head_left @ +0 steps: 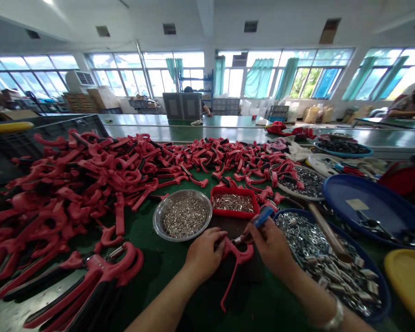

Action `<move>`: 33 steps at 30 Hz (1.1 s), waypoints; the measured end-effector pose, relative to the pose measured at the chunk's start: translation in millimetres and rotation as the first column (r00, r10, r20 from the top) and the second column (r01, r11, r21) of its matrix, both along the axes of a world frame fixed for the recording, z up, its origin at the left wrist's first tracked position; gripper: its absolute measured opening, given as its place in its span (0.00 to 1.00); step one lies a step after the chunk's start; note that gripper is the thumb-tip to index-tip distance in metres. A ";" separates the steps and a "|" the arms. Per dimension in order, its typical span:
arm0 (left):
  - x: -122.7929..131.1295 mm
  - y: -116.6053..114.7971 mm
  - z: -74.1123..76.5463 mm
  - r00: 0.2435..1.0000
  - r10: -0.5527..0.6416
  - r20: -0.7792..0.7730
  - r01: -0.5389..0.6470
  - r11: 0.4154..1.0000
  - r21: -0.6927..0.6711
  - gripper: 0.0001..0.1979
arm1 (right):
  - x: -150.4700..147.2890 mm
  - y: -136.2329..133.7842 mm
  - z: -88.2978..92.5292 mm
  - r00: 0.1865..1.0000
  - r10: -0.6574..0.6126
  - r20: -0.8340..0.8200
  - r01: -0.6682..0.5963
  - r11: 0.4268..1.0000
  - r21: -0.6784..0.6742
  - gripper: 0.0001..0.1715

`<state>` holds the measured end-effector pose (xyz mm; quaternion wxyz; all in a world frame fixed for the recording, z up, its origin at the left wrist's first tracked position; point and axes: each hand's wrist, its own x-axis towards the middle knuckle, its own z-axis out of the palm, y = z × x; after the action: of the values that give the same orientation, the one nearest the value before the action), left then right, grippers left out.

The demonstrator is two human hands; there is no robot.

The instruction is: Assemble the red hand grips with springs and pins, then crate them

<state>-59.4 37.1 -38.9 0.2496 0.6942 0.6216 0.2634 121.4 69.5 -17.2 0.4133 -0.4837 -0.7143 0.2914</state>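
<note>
Just in front of the red tray [235, 213] and to its left, a pinch is formed by the left hand [204, 256] on the upper end of a red clamp [238, 259], which is held directly in front of the tray. Between the hands, a coiled spring [239, 240] is seen at the clamp's upper end. In front of the tray and to its right, a blue-handled tool [263, 216] is gripped in the curled right hand [271, 242]; whether the spring is pinched there too cannot be told. The fitting of the spring is judged to be the step in hand; a firm hold and careful lining-up seem called for next.

Far left of the tray, tangled curves of matte red and black are shown by a heap of clamps [124, 161]. Just left of it, a shiny round metal bowl [158, 226] is filled with tiny glinting pieces [185, 216]. In the tray itself, of smooth plastic, slim coppery pins [233, 202] are piled. To its right, a round blue basin [384, 297] is loaded with metal parts [347, 279], crossed by a wooden handle [328, 233]; farther right, a rounded yellow tray [411, 281] is set.
</note>
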 end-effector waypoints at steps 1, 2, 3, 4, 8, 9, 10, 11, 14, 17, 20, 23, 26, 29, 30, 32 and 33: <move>-0.4 -1.7 0.4 1.000 0.000 -0.012 0.000 1.000 -0.012 0.17 | -1.0 -10.6 -8.3 0.997 0.009 -0.074 -0.011 1.000 -0.019 0.12; -0.6 -3.0 0.8 1.000 0.009 -0.021 -0.009 1.000 -0.024 0.18 | -2.1 -18.0 -16.0 0.993 0.000 -0.121 -0.005 0.999 -0.034 0.12; -0.6 -4.0 1.0 0.999 0.027 -0.027 -0.028 0.999 -0.040 0.19 | -3.3 -22.4 -22.7 0.987 -0.020 -0.162 0.012 0.999 -0.050 0.11; -0.6 -4.5 1.1 0.998 0.048 -0.027 -0.049 0.997 -0.058 0.21 | -4.3 -24.3 -28.1 0.978 -0.034 -0.207 0.020 0.997 -0.069 0.11; -0.3 -3.7 -0.3 0.993 0.116 -0.007 -0.116 0.986 -0.117 0.25 | -6.8 -22.3 -37.1 0.942 -0.026 -0.335 -0.014 0.993 -0.118 0.09; -0.3 -3.3 -1.0 0.993 0.122 0.002 -0.121 0.985 -0.120 0.25 | -7.1 -21.9 -37.3 0.947 -0.020 -0.320 -0.016 0.994 -0.107 0.09; -0.4 -3.1 -1.8 0.992 0.127 0.011 -0.125 0.985 -0.117 0.26 | -7.6 -21.9 -37.2 0.956 -0.015 -0.292 -0.012 0.996 -0.089 0.09; -0.4 -3.1 -2.7 0.991 0.131 0.021 -0.127 0.986 -0.112 0.26 | -8.1 -22.3 -37.0 0.966 -0.014 -0.258 -0.004 0.998 -0.070 0.09; -0.1 -4.3 -4.9 0.991 0.127 0.040 -0.123 0.989 -0.085 0.25 | -10.7 -24.5 -37.7 0.984 -0.035 -0.174 0.033 0.999 -0.014 0.08; 0.4 -6.3 -5.7 0.989 0.139 0.040 -0.136 0.988 -0.070 0.24 | -13.4 -26.3 -40.7 0.991 -0.053 -0.123 0.058 0.998 0.040 0.07; 1.3 -7.9 -5.9 0.986 0.159 0.050 -0.155 0.985 -0.072 0.24 | -14.8 -27.3 -42.2 0.998 -0.052 -0.044 0.056 0.992 0.115 0.06; 2.8 -8.4 -6.8 0.982 0.178 0.070 -0.175 0.983 -0.049 0.23 | -15.1 -25.8 -39.4 0.997 -0.069 -0.031 0.071 0.994 0.086 0.07; 4.7 -7.7 -7.9 0.976 0.198 0.089 -0.195 0.980 -0.033 0.23 | -16.3 -19.2 -36.7 0.980 -0.088 -0.179 0.073 0.993 -0.088 0.11; 5.8 -6.4 -8.3 0.974 0.205 0.100 -0.203 0.979 -0.027 0.22 | -18.9 -9.8 -37.5 0.967 -0.051 -0.248 0.007 0.985 -0.172 0.14; 5.9 -5.8 -8.4 0.973 0.207 0.101 -0.205 0.978 -0.027 0.22 | -19.7 -7.0 -37.9 0.969 -0.037 -0.244 -0.010 0.983 -0.185 0.15; 5.7 -4.8 -8.9 0.973 0.210 0.100 -0.207 0.978 -0.037 0.21 | -20.3 -3.8 -37.6 0.966 -0.018 -0.258 -0.044 0.972 -0.230 0.16; 5.3 -4.3 -9.4 0.972 0.212 0.100 -0.209 0.977 -0.043 0.21 | -19.8 -3.6 -36.7 0.957 -0.014 -0.288 -0.064 0.964 -0.259 0.17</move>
<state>-54.1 32.7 -48.3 0.2635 0.6055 0.6821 0.3140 101.6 65.9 -53.9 0.4403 -0.4781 -0.6072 0.4571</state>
